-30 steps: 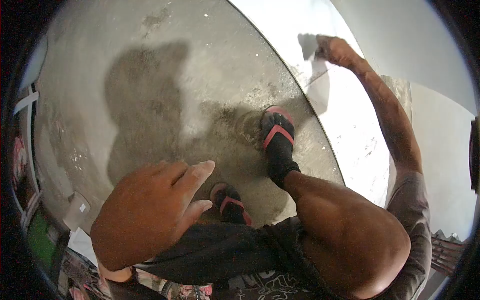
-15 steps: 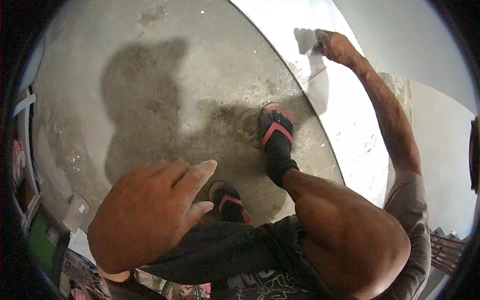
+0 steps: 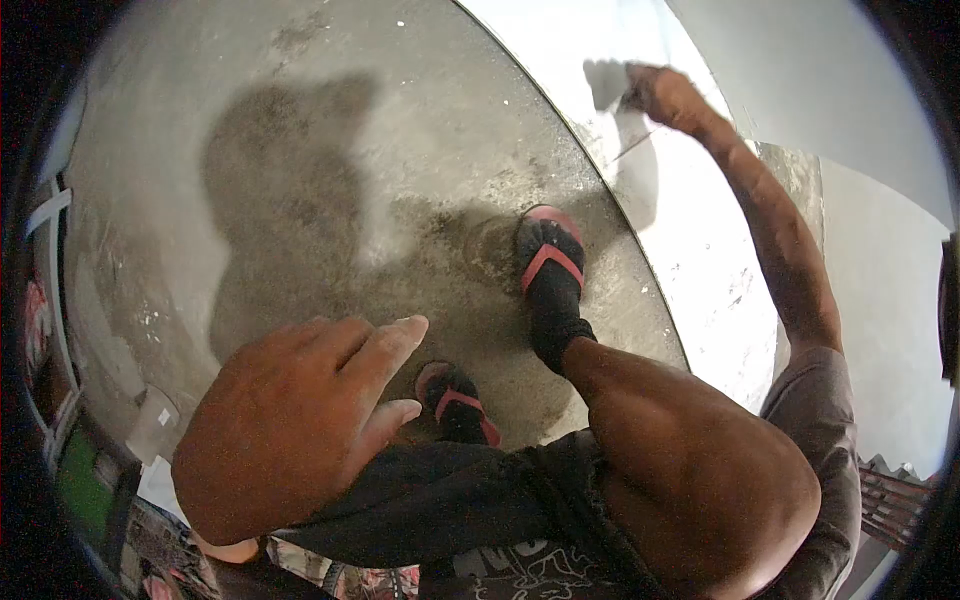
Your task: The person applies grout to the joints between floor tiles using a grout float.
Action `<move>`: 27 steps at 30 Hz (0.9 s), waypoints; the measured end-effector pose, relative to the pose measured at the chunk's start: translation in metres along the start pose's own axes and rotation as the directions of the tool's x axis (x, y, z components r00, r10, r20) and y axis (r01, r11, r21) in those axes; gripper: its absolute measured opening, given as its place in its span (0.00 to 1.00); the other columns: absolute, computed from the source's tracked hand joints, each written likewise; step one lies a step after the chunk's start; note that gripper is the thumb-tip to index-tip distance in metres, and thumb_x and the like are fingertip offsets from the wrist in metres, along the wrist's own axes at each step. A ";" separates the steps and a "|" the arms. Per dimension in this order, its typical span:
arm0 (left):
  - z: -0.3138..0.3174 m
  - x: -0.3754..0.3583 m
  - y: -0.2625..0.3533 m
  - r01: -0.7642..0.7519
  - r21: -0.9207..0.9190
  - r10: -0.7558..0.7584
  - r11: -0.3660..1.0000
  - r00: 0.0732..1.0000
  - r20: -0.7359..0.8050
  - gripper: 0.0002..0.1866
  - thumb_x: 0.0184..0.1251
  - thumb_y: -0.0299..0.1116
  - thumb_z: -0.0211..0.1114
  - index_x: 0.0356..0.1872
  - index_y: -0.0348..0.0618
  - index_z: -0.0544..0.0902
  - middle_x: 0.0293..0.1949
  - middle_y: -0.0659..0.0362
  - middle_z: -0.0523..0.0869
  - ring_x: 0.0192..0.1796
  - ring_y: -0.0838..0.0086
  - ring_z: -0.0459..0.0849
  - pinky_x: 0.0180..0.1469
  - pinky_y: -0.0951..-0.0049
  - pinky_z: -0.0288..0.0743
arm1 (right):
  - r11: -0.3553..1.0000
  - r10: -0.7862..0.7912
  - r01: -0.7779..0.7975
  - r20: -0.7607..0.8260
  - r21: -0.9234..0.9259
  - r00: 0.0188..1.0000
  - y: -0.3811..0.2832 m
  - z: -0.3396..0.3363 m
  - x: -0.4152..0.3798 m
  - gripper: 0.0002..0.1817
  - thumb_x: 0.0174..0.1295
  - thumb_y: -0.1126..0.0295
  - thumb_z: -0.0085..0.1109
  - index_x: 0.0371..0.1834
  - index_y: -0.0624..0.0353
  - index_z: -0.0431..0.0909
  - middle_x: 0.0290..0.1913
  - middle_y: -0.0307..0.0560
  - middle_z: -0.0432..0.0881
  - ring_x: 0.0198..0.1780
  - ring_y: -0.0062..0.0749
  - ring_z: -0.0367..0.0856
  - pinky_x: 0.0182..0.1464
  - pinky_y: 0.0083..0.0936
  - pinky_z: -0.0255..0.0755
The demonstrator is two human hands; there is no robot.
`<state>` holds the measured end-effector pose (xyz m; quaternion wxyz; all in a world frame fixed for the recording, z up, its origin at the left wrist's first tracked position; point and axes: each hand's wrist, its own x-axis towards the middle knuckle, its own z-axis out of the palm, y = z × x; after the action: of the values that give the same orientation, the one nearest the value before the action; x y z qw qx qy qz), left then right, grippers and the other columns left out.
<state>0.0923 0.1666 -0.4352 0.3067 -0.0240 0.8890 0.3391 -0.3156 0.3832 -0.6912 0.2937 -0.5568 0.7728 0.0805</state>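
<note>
My right hand [image 3: 668, 97] is closed low over a bright white sheet or panel [image 3: 705, 235], at the upper right. Something small and dark may show at its fingertips, but I cannot make out what it holds. A thin dark line lies on the white surface just below the hand, beside its shadow. My left hand [image 3: 285, 425] hangs at the lower left, above my dark shorts [image 3: 430, 490]. Its fingers are stretched out, the thumb stands apart, and pale dust coats the tips. It holds nothing.
Stained concrete floor [image 3: 420, 130] with my shadow on it fills the left. My feet wear dark socks and red-strapped flip-flops [image 3: 552, 260]. A pale wall [image 3: 880, 240] rises at the right. Framed items [image 3: 60, 290] line the left edge, and slatted brown metal [image 3: 895, 500] stands lower right.
My right hand has shifted very slightly downward over the white panel. My left hand has moved a little to the left and down, still outstretched.
</note>
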 end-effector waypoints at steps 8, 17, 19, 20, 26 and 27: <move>0.002 0.000 -0.001 0.000 0.006 0.000 1.000 1.000 -0.024 0.26 0.65 0.40 0.65 0.61 0.39 0.74 0.37 0.52 0.80 0.39 0.59 0.81 0.43 0.61 0.76 | 0.980 -0.113 0.106 -0.033 -0.169 0.993 -0.012 0.006 -0.007 0.15 0.65 0.66 0.60 0.50 0.61 0.73 0.42 0.57 0.83 0.45 0.52 0.85 0.49 0.43 0.80; 0.001 0.002 -0.002 0.011 0.007 -0.010 1.000 1.000 -0.025 0.27 0.65 0.41 0.66 0.61 0.40 0.73 0.37 0.52 0.80 0.38 0.58 0.81 0.42 0.60 0.76 | 0.905 -0.251 0.289 0.156 -0.311 0.955 -0.004 0.046 -0.005 0.13 0.65 0.68 0.60 0.51 0.58 0.78 0.40 0.52 0.86 0.43 0.44 0.87 0.48 0.38 0.81; 0.004 0.000 -0.003 0.017 0.002 -0.017 1.000 1.000 -0.013 0.27 0.64 0.40 0.66 0.61 0.40 0.73 0.37 0.52 0.81 0.39 0.58 0.82 0.42 0.61 0.76 | 0.997 -0.042 0.047 -0.079 0.067 0.996 -0.017 0.004 -0.006 0.13 0.65 0.67 0.59 0.51 0.58 0.78 0.40 0.55 0.85 0.43 0.46 0.86 0.49 0.41 0.80; 0.004 0.001 -0.004 0.009 0.004 -0.009 1.000 1.000 -0.017 0.27 0.64 0.40 0.66 0.61 0.40 0.73 0.37 0.52 0.81 0.39 0.58 0.82 0.42 0.61 0.76 | 0.998 -0.032 0.036 -0.083 0.050 0.996 -0.020 0.003 -0.004 0.12 0.62 0.67 0.61 0.46 0.59 0.79 0.40 0.55 0.85 0.43 0.48 0.86 0.49 0.42 0.80; -0.001 0.003 -0.002 0.045 0.001 -0.045 0.999 0.999 -0.018 0.27 0.63 0.39 0.67 0.61 0.38 0.74 0.38 0.51 0.81 0.40 0.58 0.82 0.44 0.61 0.76 | 1.000 0.005 -0.004 -0.037 0.014 0.999 -0.015 -0.016 -0.004 0.07 0.60 0.70 0.64 0.38 0.62 0.81 0.39 0.51 0.85 0.43 0.43 0.86 0.49 0.36 0.81; -0.001 0.004 -0.003 0.045 0.000 -0.045 0.999 0.999 -0.023 0.27 0.63 0.39 0.67 0.61 0.38 0.74 0.38 0.51 0.81 0.40 0.58 0.82 0.44 0.61 0.76 | 1.000 -0.009 0.010 -0.153 0.007 0.988 -0.018 -0.024 -0.005 0.07 0.60 0.70 0.64 0.38 0.61 0.82 0.40 0.51 0.86 0.43 0.43 0.86 0.50 0.36 0.81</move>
<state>0.0891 0.1645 -0.4389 0.3039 -0.0480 0.8920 0.3313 -0.3072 0.3700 -0.6652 0.2359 -0.5640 0.7907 0.0331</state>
